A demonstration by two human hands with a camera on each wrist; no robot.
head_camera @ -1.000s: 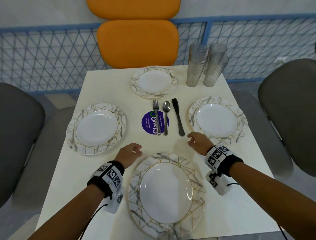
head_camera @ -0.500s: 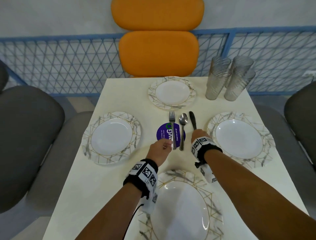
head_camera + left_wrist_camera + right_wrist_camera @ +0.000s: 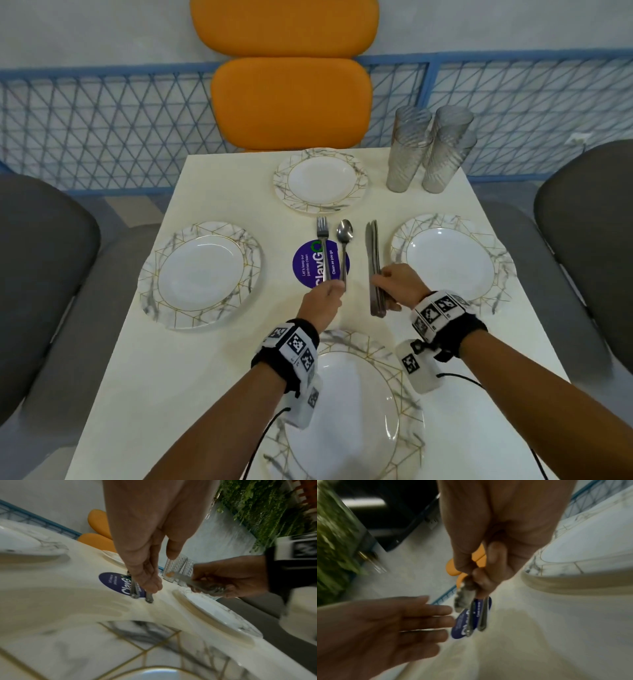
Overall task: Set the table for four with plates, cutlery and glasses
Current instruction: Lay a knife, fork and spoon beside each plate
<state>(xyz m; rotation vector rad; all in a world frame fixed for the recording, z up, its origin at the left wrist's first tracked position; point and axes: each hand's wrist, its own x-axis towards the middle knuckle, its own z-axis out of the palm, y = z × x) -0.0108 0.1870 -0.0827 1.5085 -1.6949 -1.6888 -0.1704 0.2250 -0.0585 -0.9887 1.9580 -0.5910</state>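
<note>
Four marble-rimmed plates lie on the white table (image 3: 219, 383): far (image 3: 321, 180), left (image 3: 200, 274), right (image 3: 450, 260) and near (image 3: 342, 411). A stack of forks (image 3: 322, 240) and a stack of spoons (image 3: 344, 240) lie in the middle across a purple sticker (image 3: 308, 265). My left hand (image 3: 334, 289) reaches them with straight fingers (image 3: 149, 585), the tips touching the handle ends. My right hand (image 3: 387, 281) grips a bundle of knives (image 3: 372, 253) by the handles, just left of the right plate. The bundle shows blurred in the right wrist view (image 3: 464, 597).
Several ribbed glasses (image 3: 424, 147), partly stacked, stand at the table's far right corner. An orange chair (image 3: 291, 102) faces me beyond the far plate, with grey chairs at the left (image 3: 37, 274) and the right (image 3: 589, 219). A blue mesh fence (image 3: 102, 126) runs behind.
Both hands moved forward from beside the near plate to the cutlery. The right hand took hold of the knives and shifted them right. The left hand reached the fork and spoon handles.
</note>
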